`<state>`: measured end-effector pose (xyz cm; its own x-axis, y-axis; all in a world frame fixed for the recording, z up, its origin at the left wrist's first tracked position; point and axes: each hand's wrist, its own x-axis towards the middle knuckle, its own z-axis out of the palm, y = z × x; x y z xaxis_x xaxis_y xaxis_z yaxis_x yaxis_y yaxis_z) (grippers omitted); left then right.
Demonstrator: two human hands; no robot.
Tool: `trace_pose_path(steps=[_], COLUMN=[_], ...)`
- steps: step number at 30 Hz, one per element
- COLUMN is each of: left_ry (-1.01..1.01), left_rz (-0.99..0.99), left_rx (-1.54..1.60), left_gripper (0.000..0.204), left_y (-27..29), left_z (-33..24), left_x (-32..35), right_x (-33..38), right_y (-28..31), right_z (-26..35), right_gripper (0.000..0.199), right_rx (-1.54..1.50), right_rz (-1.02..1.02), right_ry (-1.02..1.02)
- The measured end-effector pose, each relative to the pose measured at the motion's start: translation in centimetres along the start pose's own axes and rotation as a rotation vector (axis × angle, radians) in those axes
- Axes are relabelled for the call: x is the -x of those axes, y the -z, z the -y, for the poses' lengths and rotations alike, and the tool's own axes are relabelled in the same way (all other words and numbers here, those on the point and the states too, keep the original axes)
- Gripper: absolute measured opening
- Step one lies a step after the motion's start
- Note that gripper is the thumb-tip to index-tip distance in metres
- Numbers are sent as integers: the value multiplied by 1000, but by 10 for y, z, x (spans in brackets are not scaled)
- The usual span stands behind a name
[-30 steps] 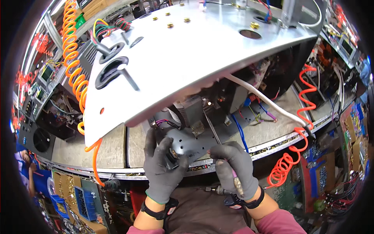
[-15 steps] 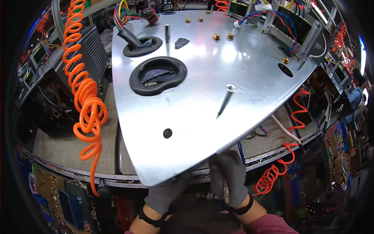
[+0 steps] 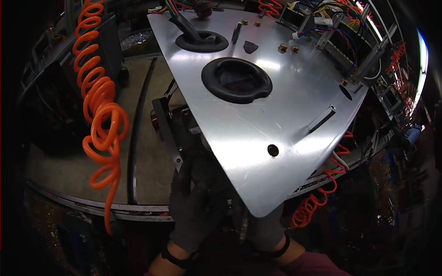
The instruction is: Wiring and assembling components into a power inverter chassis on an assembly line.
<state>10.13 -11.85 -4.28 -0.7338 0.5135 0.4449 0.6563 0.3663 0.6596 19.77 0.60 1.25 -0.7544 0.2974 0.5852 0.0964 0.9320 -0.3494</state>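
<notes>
brushed silver sheet-metal panel (image 3: 276, 115) with two black oval rubber grommets overhangs both gloved hands; left hand (image 3: 198, 207) and right hand (image 3: 264, 227) grips cannot be told.

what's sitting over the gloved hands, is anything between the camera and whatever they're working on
Yes. The large shiny metal plate overhangs both hands. It covers most of the right gloved hand and the fingertips of the left gloved hand, hiding whatever they touch underneath.
</notes>
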Motion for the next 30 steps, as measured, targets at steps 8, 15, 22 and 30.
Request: trace_pose_path(steps=[8,15,22,30], left_ry=[-15,34,-12,-100], left_rz=[-20,16,-43,-164], left_rx=[124,104,31,31], left_gripper=[51,50,50,28], left_y=[3,4,5,0], left_z=[-3,-7,-10,-17], left_x=[-1,-2,-3,-11], right_x=[-10,2,5,-13], right_y=[10,10,5,-19], right_z=[-4,-12,-9,-9], right_gripper=[40,36,37,31], right_rx=[-152,-141,-252,57], right_rz=[-4,35,227,41], right_ry=[-145,-139,-328,-77])
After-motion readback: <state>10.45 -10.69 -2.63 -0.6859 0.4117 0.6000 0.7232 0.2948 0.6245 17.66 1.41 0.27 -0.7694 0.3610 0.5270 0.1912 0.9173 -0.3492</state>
